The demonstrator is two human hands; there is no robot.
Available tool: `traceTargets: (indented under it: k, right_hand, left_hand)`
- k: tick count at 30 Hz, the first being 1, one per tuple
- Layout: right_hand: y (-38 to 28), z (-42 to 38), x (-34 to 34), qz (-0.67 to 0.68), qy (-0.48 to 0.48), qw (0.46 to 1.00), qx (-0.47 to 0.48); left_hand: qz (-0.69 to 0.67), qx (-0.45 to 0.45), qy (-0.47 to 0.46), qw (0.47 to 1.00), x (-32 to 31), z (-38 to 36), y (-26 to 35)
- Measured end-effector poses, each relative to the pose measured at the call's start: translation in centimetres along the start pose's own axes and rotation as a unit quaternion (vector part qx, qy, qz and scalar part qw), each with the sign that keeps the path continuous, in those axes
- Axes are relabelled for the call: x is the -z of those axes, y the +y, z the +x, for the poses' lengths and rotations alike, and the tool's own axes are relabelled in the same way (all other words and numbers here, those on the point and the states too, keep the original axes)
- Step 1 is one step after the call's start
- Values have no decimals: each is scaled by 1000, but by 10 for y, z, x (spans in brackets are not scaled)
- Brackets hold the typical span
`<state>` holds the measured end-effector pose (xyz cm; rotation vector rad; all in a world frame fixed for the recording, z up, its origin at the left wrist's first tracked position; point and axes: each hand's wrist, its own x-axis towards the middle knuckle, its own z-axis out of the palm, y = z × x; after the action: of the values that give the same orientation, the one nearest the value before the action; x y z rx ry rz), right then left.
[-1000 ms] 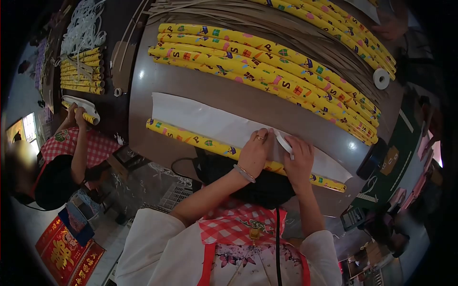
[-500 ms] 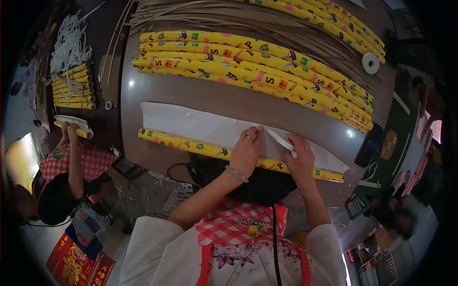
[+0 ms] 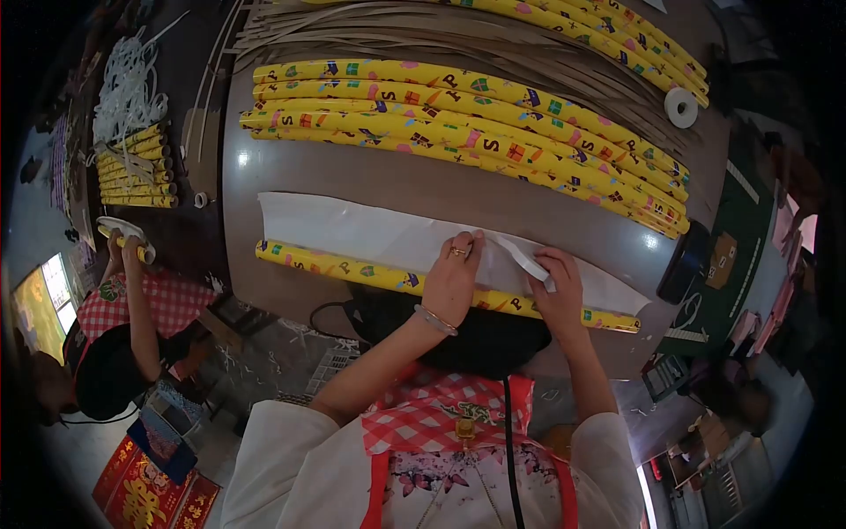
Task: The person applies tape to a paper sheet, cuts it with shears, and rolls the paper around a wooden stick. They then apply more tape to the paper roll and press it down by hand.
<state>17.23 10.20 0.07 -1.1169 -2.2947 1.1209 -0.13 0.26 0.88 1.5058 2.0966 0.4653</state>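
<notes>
My left hand [image 3: 451,280] rests with bent fingers, its fingertips close together on a sheet of wrapping paper [image 3: 344,220]. What those fingertips pinch or press is too small to tell. The sheet lies white side up, its near edge rolled into a yellow printed tube [image 3: 339,267] along the table's front. To the right, my right hand [image 3: 559,286] is closed round a white band-like thing that looks like a roll of tape [image 3: 527,261], seen edge-on just above the paper. The palm hides part of it. Both wrists cross over the yellow tube.
Several yellow printed rolls [image 3: 476,132] lie behind the sheet, with brown strips [image 3: 397,40] beyond them. A white roll [image 3: 681,108] stands at the back right, near a black object [image 3: 686,263]. At left, a co-worker [image 3: 123,309] handles a yellow roll beside stacked rolls [image 3: 137,172].
My right hand has turned slightly and shifted a little, and the white tape-like roll shows more of its width. My left hand has hardly moved. The co-worker's roll has tilted.
</notes>
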Motion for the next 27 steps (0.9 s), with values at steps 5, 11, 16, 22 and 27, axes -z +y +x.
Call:
traceTargets:
  k: [5, 11, 16, 22, 27]
  right_hand:
    - [-5, 3, 6, -37, 20, 999, 17]
    - [-8, 7, 8, -111, 14, 993, 33]
    - [-20, 19, 5, -188, 6, 981, 56]
    - [-23, 28, 1, -192, 0, 980, 55]
    - [-17, 25, -1, -182, -3, 982, 46]
  left_hand:
    - [13, 2, -3, 1000, -4, 0, 0]
    - [11, -5, 2, 1000, -1, 0, 1]
    - [33, -16, 16, 999, -8, -2, -3]
    - [-28, -2, 47, 998, -4, 0, 1]
    - [-15, -8, 44, 999, -6, 0, 1]
